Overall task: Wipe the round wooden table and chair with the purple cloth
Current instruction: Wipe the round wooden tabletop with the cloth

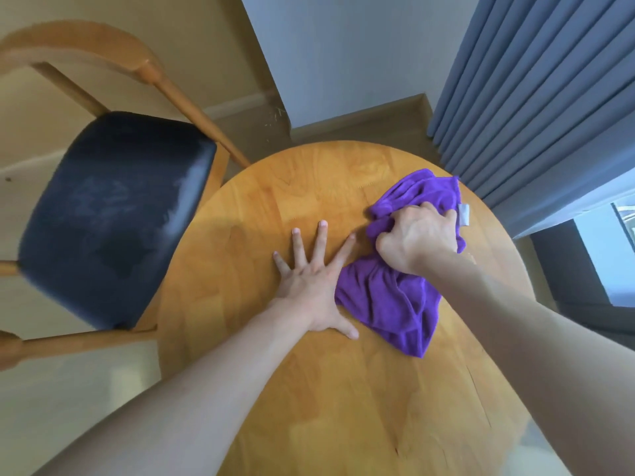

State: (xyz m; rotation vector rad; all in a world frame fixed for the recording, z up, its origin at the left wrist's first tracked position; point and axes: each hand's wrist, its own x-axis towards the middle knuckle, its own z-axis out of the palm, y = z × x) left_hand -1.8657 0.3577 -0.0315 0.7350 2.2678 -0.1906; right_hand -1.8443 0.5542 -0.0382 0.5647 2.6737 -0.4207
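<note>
R hand (417,235), right of frame centre: fingers curled down into the purple cloth (398,297), gripping a bunched wad of it, knuckles up, forearm coming in from lower right. Fingertips are buried in the fabric, so can't tell how deep the grip goes. L hand (311,280), just left of centre: wide open, fingers (323,235) spread and straight, palm flat on the counter (275,389), holding nothing. Its thumb side lies right at the cloth's left edge; can't tell if thumb actually touches fabric. L forearm enters from lower left.

Cloth lies crumpled on the counter's right half, approx centre-right of frame: one lobe beyond the R hand toward upper right, a bigger lobe below the wrist ending in a point toward lower centre. Small white tag (464,214) on its right edge, near the counter rim.

Counter is round, light wood w/ visible grain and plank joints, filling the centre and bottom of frame.

Chair (113,214) at left, just beside the counter: light wood frame w/ curved back rail at upper left, dark padded seat, pale scuff along the seat's right edge. Blue-grey curtain (536,87) hangs at upper right.
</note>
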